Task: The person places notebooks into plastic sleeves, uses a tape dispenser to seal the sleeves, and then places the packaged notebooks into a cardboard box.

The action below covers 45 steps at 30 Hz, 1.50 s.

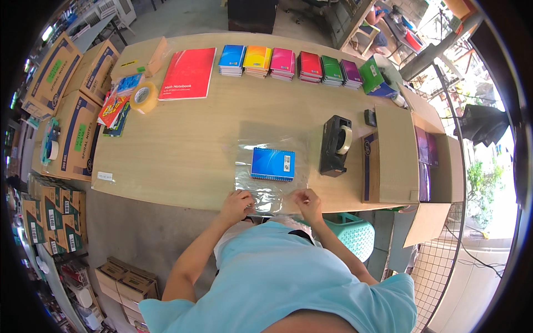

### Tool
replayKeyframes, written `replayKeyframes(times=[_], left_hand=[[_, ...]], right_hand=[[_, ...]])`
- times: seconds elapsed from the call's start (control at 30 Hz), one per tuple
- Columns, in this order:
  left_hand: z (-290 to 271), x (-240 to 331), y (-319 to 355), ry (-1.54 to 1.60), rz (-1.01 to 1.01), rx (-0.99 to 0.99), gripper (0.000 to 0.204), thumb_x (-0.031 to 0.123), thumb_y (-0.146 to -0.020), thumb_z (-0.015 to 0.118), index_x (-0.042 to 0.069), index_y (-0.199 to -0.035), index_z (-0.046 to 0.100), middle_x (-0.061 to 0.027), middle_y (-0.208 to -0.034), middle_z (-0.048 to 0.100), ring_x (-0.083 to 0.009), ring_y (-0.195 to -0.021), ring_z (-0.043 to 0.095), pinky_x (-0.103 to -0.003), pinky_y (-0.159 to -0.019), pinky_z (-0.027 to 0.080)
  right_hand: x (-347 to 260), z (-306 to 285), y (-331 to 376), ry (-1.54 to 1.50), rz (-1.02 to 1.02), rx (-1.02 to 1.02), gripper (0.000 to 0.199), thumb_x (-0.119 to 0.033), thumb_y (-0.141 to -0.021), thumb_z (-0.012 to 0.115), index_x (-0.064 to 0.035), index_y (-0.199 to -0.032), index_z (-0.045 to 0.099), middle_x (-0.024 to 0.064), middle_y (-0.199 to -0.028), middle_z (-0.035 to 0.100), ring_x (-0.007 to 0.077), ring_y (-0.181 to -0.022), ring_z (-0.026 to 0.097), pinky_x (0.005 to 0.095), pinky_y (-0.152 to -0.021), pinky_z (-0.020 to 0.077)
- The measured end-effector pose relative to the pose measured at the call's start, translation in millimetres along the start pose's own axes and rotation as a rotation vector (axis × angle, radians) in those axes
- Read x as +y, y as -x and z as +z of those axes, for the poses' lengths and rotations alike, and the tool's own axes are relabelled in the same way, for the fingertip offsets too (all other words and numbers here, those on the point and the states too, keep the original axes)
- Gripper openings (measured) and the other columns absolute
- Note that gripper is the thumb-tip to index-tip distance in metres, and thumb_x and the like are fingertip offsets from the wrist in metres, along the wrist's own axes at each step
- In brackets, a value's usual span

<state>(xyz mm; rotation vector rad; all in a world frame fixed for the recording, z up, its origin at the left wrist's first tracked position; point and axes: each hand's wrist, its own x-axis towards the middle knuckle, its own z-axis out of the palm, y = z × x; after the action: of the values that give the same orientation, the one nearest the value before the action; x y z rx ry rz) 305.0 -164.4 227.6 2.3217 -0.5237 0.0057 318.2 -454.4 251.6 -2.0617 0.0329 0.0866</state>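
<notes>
Blue spiral notebooks (269,162), stacked with a small white label on top, lie near the table's front edge. Clear plastic film (244,186) spreads around them; whether it is a bag or a flat sheet I cannot tell. My left hand (236,205) has its fingers curled on the film's near left corner. At the near right corner, my right hand (308,203) pinches the film between thumb and fingers. Right of the notebooks stands a black tape dispenser (334,147) with a roll of clear tape.
Along the far side sit a red notebook (187,75) and several coloured stacks of small notebooks (282,64). An open carton (397,155) occupies the right end. Cartons (78,136), a tape roll (144,98) and packets (112,111) crowd the left. A green stool (352,236) stands below.
</notes>
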Motion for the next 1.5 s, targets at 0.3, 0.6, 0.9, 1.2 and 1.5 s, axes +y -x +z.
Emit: replayKeyframes(times=[0.3,0.6,0.9,1.2,1.5], left_hand=[[-1.7,5.0,-21.4,-0.052,-0.047,-0.155,0.009,0.017,-0.081,0.070,0.010,-0.078,0.064,-0.0006,-0.092,0.063,-0.0276,-0.090,0.062,-0.040,-0.072,0.052],[-6.7,-3.0,-17.8,-0.178,0.091,-0.306,0.009,0.020,-0.084,0.067,0.015,-0.090,0.064,0.0006,-0.097,0.061,-0.0250,-0.091,0.063,-0.039,-0.071,0.053],[-24.9,30.4,-35.8,-0.072,-0.009,-0.259,0.010,0.018,-0.085,0.065,0.010,-0.089,0.066,-0.0041,-0.100,0.068,-0.0284,-0.086,0.067,-0.044,-0.071,0.053],[-35.2,13.1,-70.5,-0.022,-0.146,-0.396,0.015,0.023,-0.077,0.074,0.011,-0.086,0.073,-0.0072,-0.088,0.073,-0.0286,-0.080,0.069,-0.040,-0.071,0.053],[-54.8,26.3,-83.3,0.033,-0.138,-0.510,0.020,0.026,-0.084,0.066,0.015,-0.096,0.077,-0.0101,-0.086,0.073,-0.0296,-0.081,0.069,-0.040,-0.073,0.054]], right_hand=[[-34.4,13.8,10.5,0.315,-0.552,-0.197,0.018,-0.012,-0.075,0.078,-0.0073,-0.089,0.069,0.0086,-0.096,0.063,0.0290,-0.091,0.061,0.0404,-0.076,0.0519],[-19.2,24.8,0.3,0.387,-0.513,-0.315,0.036,-0.025,-0.069,0.083,-0.0082,-0.094,0.064,0.0083,-0.102,0.057,0.0324,-0.098,0.060,0.0435,-0.078,0.0532],[8.1,29.2,-6.8,0.192,-0.345,-0.274,0.012,-0.007,-0.073,0.075,-0.0068,-0.083,0.068,0.0085,-0.092,0.064,0.0296,-0.081,0.065,0.0365,-0.070,0.0535],[-26.6,-8.5,-16.3,0.397,-0.267,-0.233,0.033,-0.018,-0.072,0.080,-0.0127,-0.102,0.066,0.0082,-0.096,0.061,0.0311,-0.089,0.063,0.0419,-0.075,0.0517],[-89.9,-33.5,6.2,0.405,-0.732,-0.067,0.041,-0.027,-0.076,0.078,-0.0088,-0.111,0.067,0.0108,-0.111,0.064,0.0302,-0.104,0.060,0.0453,-0.089,0.0463]])
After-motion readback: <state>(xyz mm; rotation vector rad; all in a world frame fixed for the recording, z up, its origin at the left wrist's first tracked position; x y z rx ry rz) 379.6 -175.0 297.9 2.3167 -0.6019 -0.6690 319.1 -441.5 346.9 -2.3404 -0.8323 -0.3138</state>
